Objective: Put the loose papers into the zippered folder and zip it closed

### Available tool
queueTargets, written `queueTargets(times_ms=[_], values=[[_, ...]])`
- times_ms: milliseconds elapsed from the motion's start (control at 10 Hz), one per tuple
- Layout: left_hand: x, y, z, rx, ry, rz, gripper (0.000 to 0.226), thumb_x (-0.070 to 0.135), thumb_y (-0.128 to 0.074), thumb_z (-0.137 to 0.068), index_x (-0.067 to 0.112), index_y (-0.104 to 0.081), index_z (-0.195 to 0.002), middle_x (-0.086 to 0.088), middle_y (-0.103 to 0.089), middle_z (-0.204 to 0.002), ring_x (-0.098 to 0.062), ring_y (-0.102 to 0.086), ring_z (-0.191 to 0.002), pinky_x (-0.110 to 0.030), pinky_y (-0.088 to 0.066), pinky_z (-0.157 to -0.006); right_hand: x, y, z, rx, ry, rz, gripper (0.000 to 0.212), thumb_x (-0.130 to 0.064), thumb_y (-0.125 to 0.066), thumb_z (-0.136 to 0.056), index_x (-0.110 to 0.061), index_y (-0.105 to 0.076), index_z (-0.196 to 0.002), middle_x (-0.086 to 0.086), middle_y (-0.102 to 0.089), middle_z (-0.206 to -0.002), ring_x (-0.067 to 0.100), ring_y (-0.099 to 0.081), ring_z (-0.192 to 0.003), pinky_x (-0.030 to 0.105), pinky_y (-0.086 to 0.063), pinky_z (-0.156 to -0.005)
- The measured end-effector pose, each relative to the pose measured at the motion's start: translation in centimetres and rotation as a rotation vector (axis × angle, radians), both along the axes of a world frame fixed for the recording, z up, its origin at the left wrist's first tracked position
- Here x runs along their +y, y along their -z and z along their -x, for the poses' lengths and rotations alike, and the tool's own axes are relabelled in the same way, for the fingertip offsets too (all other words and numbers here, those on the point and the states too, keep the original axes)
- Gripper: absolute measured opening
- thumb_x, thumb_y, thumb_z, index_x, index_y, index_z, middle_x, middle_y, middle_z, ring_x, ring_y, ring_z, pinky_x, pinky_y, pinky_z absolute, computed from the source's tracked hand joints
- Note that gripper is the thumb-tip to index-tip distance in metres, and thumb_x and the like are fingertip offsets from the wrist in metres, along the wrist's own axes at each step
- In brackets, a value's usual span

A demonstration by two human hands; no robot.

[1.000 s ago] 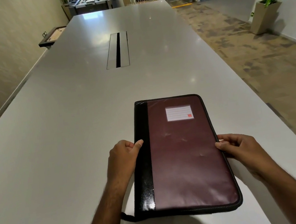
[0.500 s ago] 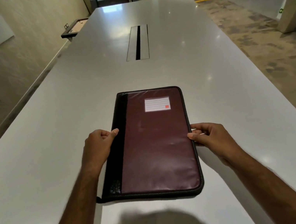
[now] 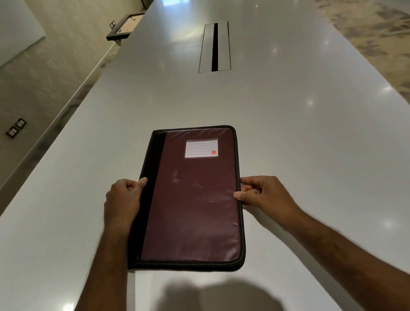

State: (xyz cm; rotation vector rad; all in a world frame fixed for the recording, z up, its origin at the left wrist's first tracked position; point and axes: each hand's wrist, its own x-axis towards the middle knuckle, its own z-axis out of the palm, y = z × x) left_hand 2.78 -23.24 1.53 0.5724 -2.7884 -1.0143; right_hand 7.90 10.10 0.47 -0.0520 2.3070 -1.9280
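We see a zippered folder (image 3: 189, 200) of glossy maroon leather-like vinyl with a shiny black spine strip and a paper label (image 3: 201, 148) under clear plastic, lying on a smooth, glossy white table (image 3: 300, 118) inset with a brushed-metal cable slot (image 3: 213, 47).

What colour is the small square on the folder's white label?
Red-orange square, bottom right corner of the label, head view.

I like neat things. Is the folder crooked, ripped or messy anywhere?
A little crooked: the zippered folder sits slightly turned on the white table, its near end hanging past the edge. The left hand and right hand grip its sides. It looks closed, with no rips and no papers showing.
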Motion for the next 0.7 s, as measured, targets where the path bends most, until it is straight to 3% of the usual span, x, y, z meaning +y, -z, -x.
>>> queueTargets(times_ms=[100, 200, 300, 400, 500, 600, 700], values=[[-0.7, 0.2, -0.3, -0.003, -0.011, 0.008, 0.033, 0.052, -0.063, -0.096, 0.021, -0.064, -0.085, 0.008, -0.065, -0.079, -0.011, -0.06, -0.072, -0.034, -0.045, -0.069, -1.0, 0.6, 0.1, -0.002, -0.004, -0.045, 0.014, -0.002, -0.074, -0.093, -0.011, -0.081, -0.101, 0.01, -0.056, -0.07, 0.017, -0.064, -0.069, 0.028, -0.063, -0.075], [-0.8, 0.5, -0.3, 0.018, -0.018, -0.004, 0.035, 0.048, -0.065, -0.096, 0.02, -0.061, -0.075, 0.008, -0.063, -0.073, -0.01, -0.06, -0.069, -0.035, -0.046, -0.066, -1.7, 1.2, 0.3, 0.006, 0.012, -0.107, 0.012, -0.008, -0.075, -0.093, -0.005, -0.079, -0.103, 0.008, -0.057, -0.068, 0.019, -0.061, -0.069, 0.047, -0.065, -0.083], [-1.2, 1.0, -0.2, 0.0, -0.02, -0.021, 0.037, 0.048, -0.065, -0.096, 0.016, -0.062, -0.077, 0.005, -0.065, -0.075, -0.016, -0.063, -0.071, -0.038, -0.052, -0.068, -2.1, 1.2, 0.2, 0.055, 0.015, -0.229, 0.013, -0.018, -0.076, -0.093, -0.011, -0.08, -0.104, 0.008, -0.073, -0.074, 0.022, -0.071, -0.071, 0.048, -0.063, -0.086], [-1.4, 1.4, 0.0, -0.004, -0.028, -0.041, 0.035, 0.049, -0.065, -0.096, 0.018, -0.065, -0.079, 0.004, -0.067, -0.078, -0.015, -0.065, -0.074, -0.033, -0.048, -0.065, -2.3, 1.1, 0.2, 0.061, 0.01, -0.262, 0.015, -0.022, -0.074, -0.095, -0.009, -0.078, -0.1, 0.014, -0.075, -0.081, 0.031, -0.074, -0.08, 0.05, -0.061, -0.086], [-1.3, 1.5, -0.1, -0.004, -0.018, -0.029, 0.037, 0.047, -0.065, -0.097, 0.015, -0.068, -0.078, 0.0, -0.069, -0.075, -0.02, -0.067, -0.073, -0.031, -0.049, -0.061, -2.1, 1.1, 0.3, 0.095, 0.007, -0.329, 0.018, -0.026, -0.074, -0.095, -0.009, -0.078, -0.092, 0.009, -0.069, -0.07, 0.027, -0.069, -0.069, 0.044, -0.06, -0.079], [-0.7, 1.1, -0.4, 0.03, -0.03, -0.024, 0.027, 0.038, -0.066, -0.097, 0.016, -0.072, -0.082, 0.0, -0.071, -0.082, -0.026, -0.07, -0.082, -0.033, -0.053, -0.067, -1.9, 0.9, 0.2, 0.138, -0.02, -0.378, 0.019, -0.027, -0.071, -0.097, -0.011, -0.076, -0.088, -0.004, -0.063, -0.065, 0.008, -0.06, -0.061, 0.027, -0.053, -0.068], [1.1, 0.6, -0.3, 0.182, -0.067, 0.136, 0.012, 0.026, -0.066, -0.095, 0.018, -0.074, -0.099, -0.006, -0.068, -0.105, -0.03, -0.065, -0.098, -0.049, -0.046, -0.095, -1.7, 1.1, -0.1, 0.162, 0.01, -0.458, 0.023, -0.031, -0.067, -0.099, -0.01, -0.074, -0.096, 0.006, -0.068, -0.083, 0.015, -0.063, -0.078, 0.031, -0.053, -0.073]])
